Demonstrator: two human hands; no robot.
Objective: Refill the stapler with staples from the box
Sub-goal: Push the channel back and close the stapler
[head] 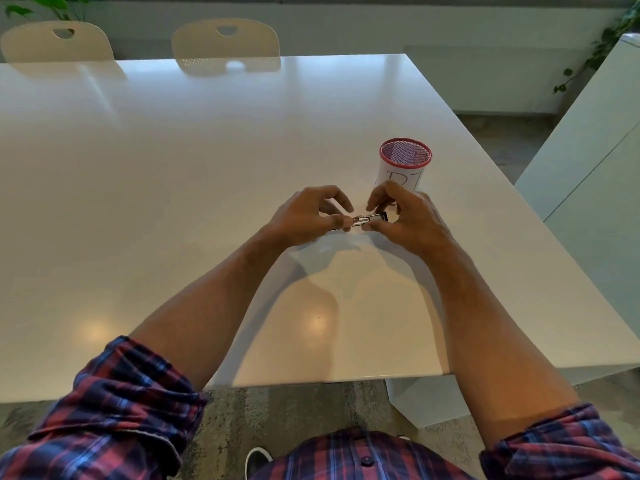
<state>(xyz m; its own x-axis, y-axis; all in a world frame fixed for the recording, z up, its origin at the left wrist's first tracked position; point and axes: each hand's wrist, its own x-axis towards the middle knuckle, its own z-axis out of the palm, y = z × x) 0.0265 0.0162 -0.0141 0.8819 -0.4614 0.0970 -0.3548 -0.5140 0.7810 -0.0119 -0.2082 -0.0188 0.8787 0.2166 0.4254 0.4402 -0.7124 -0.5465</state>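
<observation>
A small silver and black stapler is held between both hands just above the white table. My left hand pinches its left, metal end with thumb and fingertips. My right hand grips its right, dark end with fingers curled around it. Most of the stapler is hidden by my fingers. No staple box is visible.
A red mesh pen cup with a white paper label stands just behind my right hand. Two cream chairs are pushed in at the table's far edge. A white cabinet stands to the right of the table.
</observation>
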